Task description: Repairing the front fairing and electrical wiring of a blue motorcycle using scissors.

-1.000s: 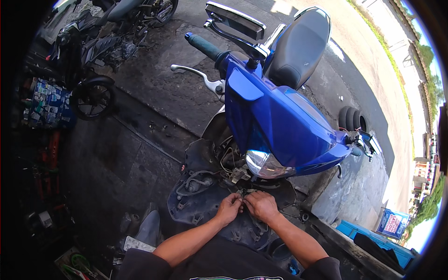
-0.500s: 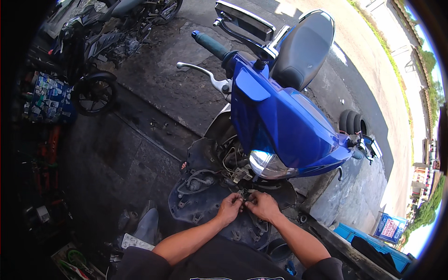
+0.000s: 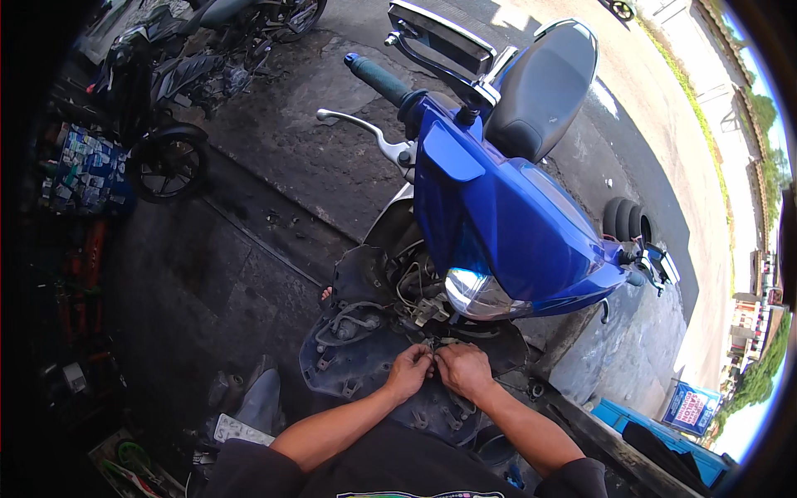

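Both hands work close together, low and near, at the front of a blue scooter (image 3: 506, 224). The left hand (image 3: 408, 371) and right hand (image 3: 463, 369) almost touch, fingertips pinched on a small connector (image 3: 433, 343) at the end of the wires (image 3: 408, 286) hanging out below the headlight (image 3: 480, 295). What exactly sits between the fingers is too small to tell.

The dark inner panel (image 3: 365, 365) lies loose under the hands, tilted, its underside ribs showing. The scooter's front is open behind it, with wiring exposed.

Judgement: the stripping-down looks done, since the panel is off. The wiring job is mid-way; refitting is not yet begun.

Far left, a second motorcycle (image 3: 178, 75) stands parked. A stacked pair of tyres (image 3: 627, 220) lies to the right.
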Demonstrator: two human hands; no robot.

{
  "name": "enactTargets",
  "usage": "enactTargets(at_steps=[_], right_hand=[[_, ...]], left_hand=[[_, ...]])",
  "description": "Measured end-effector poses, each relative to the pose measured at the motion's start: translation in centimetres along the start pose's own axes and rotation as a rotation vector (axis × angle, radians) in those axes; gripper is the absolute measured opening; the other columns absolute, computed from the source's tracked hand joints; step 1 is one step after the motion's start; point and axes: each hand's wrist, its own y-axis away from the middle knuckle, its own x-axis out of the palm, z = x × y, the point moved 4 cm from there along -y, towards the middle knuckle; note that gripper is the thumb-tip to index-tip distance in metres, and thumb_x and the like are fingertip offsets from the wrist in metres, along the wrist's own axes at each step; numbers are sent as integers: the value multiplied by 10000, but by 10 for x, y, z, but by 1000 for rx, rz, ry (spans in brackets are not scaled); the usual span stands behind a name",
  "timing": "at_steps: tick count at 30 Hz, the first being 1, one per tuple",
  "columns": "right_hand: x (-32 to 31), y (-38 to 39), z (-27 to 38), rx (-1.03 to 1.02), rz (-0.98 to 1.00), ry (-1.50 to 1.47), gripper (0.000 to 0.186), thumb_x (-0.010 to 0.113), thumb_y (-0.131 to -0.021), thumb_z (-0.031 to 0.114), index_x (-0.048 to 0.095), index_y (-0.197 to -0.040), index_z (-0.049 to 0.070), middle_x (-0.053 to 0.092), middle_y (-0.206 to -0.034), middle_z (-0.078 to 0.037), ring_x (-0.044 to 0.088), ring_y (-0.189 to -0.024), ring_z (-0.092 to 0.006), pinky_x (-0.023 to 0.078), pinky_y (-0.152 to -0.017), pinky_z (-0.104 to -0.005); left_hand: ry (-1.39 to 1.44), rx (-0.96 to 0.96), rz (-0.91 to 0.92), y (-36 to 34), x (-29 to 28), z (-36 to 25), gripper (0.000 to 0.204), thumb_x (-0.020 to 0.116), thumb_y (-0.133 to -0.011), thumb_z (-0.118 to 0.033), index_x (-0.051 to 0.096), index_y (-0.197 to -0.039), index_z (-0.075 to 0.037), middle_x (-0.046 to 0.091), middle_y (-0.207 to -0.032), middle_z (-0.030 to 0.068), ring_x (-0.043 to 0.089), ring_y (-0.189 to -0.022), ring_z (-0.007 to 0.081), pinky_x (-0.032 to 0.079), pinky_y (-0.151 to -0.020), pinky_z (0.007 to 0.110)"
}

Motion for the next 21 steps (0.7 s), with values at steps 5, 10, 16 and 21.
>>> enactTargets(at_steps=[5,10,16,21], right_hand=[[26,-3,-33,656,332,-566,206,555,-924,197,687,-904,40,695,-758,-93,678,-687,-216,483,-571,-350],[24,-6,-39,860,603,-943,230,530,-933,183,691,-943,20,688,-728,-62,669,-653,-161,468,-536,-312],[-7,1,-7,35,154,17,232,644,-811,154,604,-1028,84,669,-981,-111,682,-825,-298,552,-758,-414],[-3,3,-6,-77,-23,44,96,650,-821,159,628,-889,95,634,-836,-96,668,-797,-292,547,-737,-413]], left_hand=[[-101,27,28,0,3,1,114,550,-995,-121,596,-1021,-20,620,-837,6,562,-702,71,489,-646,230],[-46,28,36,-1,4,0,117,554,-992,-121,597,-1028,-18,622,-855,12,567,-716,74,493,-649,234],[-17,-3,8,-2,0,-1,97,546,-998,-117,592,-1006,-32,599,-829,7,577,-730,86,503,-664,242],[-26,-2,8,-2,0,-1,90,549,-994,-114,594,-993,-36,602,-834,7,580,-734,87,505,-668,241]])
